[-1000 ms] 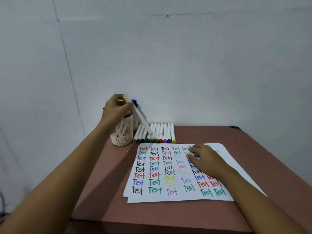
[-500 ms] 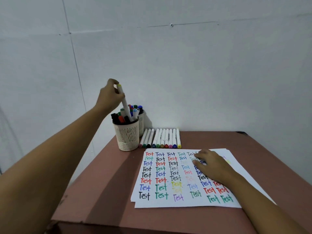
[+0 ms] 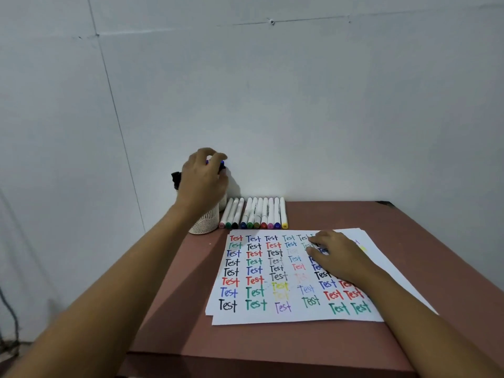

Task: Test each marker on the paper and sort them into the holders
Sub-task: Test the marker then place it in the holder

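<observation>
My left hand (image 3: 203, 181) hangs over the two mesh holders at the table's back left, fingers curled down around the marker tops. It hides most of the front holder (image 3: 204, 225) and the rear holder (image 3: 223, 203). Blue caps (image 3: 221, 164) show between its fingertips; whether it grips a marker is hidden. A row of several white markers (image 3: 256, 214) with coloured caps lies against the wall, right of the holders. In front lies the paper (image 3: 245, 316), filled with "Test" in many colours. My right hand (image 3: 338, 257) rests on its upper right part, fingers relaxed.
The brown table (image 3: 354, 345) stands in a corner, with grey walls close behind and on the left. Its front edge runs near the bottom of the view. A black marker cap (image 3: 176, 177) sticks out left of my left hand.
My left hand lifted a yellow-capped marker above the front holder, then came down over the holders, and the marker is hidden now. My right hand stayed on the paper.
</observation>
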Available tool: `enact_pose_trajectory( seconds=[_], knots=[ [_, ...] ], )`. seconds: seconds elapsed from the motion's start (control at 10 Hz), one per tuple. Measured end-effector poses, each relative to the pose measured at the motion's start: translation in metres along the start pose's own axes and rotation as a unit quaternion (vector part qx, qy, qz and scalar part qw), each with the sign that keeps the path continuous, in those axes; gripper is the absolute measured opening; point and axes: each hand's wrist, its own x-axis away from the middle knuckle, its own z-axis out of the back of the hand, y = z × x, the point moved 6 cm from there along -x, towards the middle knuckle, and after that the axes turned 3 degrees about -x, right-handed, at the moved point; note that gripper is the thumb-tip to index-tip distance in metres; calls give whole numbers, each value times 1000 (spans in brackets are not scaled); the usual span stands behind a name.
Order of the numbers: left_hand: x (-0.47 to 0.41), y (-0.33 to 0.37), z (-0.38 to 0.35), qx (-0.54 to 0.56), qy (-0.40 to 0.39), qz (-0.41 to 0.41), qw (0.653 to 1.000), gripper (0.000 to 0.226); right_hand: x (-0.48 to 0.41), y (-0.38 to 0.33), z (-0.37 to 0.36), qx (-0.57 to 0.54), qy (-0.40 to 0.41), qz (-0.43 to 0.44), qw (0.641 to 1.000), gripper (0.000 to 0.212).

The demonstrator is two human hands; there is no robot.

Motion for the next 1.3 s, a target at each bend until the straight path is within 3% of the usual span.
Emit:
enact_pose_trajectory(
  seconds=[0.1,0.3,0.4,0.5,0.6,0.7,0.8,0.9,1.1,1.2,1.3],
  knots=[
    [23,36,-16,75,-26,-23,997,26,1,-1,1,-1,-1,-3,1000,44],
    [85,71,-80,134,-266,20,954,34,3,-7,2,2,-1,-3,1000,43],
    [98,73,-93,136,-343,23,929,37,3,-12,4,22,-6,1,1000,40],
    [101,74,-92,147,-341,25,928,35,-4,-18,9,66,-40,-14,997,29],
    [100,74,-94,148,-336,28,930,36,-25,-27,15,62,-26,-60,996,32],
    [99,75,-97,150,-332,30,931,36,-46,-33,8,-65,17,-112,991,38],
    [99,76,-97,149,-322,26,935,35,-58,-36,-5,-75,40,-160,983,37],
    [100,75,-98,144,-319,24,936,35,-66,-41,-15,-42,46,-189,980,22],
    [100,73,-99,135,-322,25,937,36,-68,-42,-16,-36,77,-207,975,16],
    [101,73,-99,138,-325,30,935,36,-66,-30,-6,-145,115,-248,951,18],
    [99,72,-95,148,-302,35,941,37,-60,-7,5,-269,152,-310,899,25]
  ],
)
